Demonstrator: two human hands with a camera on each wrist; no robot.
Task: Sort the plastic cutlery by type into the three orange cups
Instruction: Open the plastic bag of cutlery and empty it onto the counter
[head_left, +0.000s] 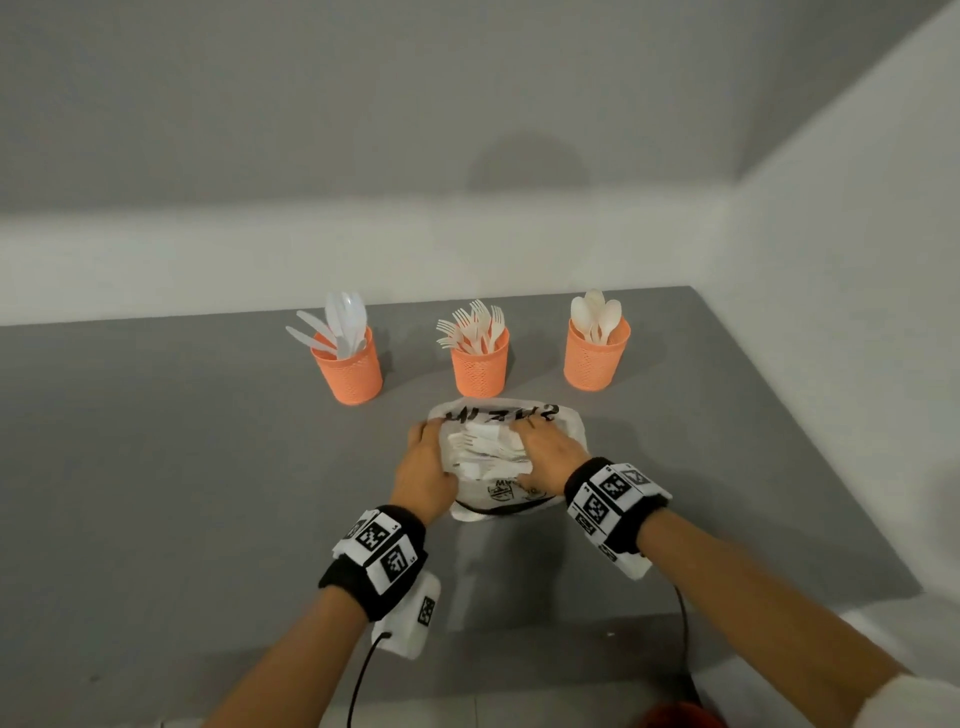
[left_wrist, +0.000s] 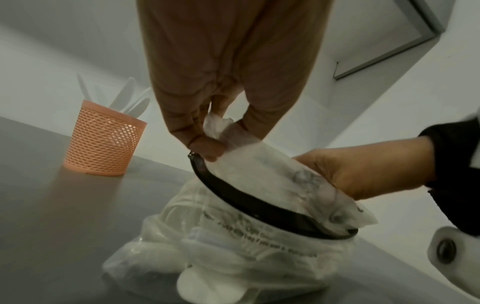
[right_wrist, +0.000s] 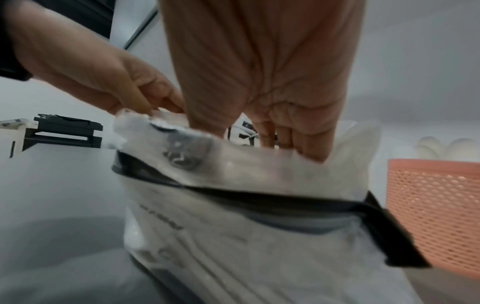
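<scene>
My left hand pinches the left edge of a thin, crinkled, translucent white plastic bag, thumb and fingers closed on a bunched fold of film. My right hand curls its fingers over the bag's right rim, the fingertips dipped inside the mouth, gripping the film. Between the 2 hands the mouth is held open, and a loose heap of white plastic cutlery lies inside; at least 1 fork's tines show there. The bag rests on the matte grey worktop, with black handwritten marks on its far flap and a glossy black band running across it below my grip, flat and ribbon-like in both wrist views.

Behind the bag stand 3 upright orange cups in a row, each a cylinder of perforated, mesh-like plastic. The left cup holds pale white knives, blades up and fanned leftward. The middle cup, just behind the bag, holds cream forks with tines up. The right cup holds cream spoons, rounded bowls up.

Both wrists wear black bands carrying white blocks printed with black square codes, and a thin black cable trails from each toward me.
</scene>
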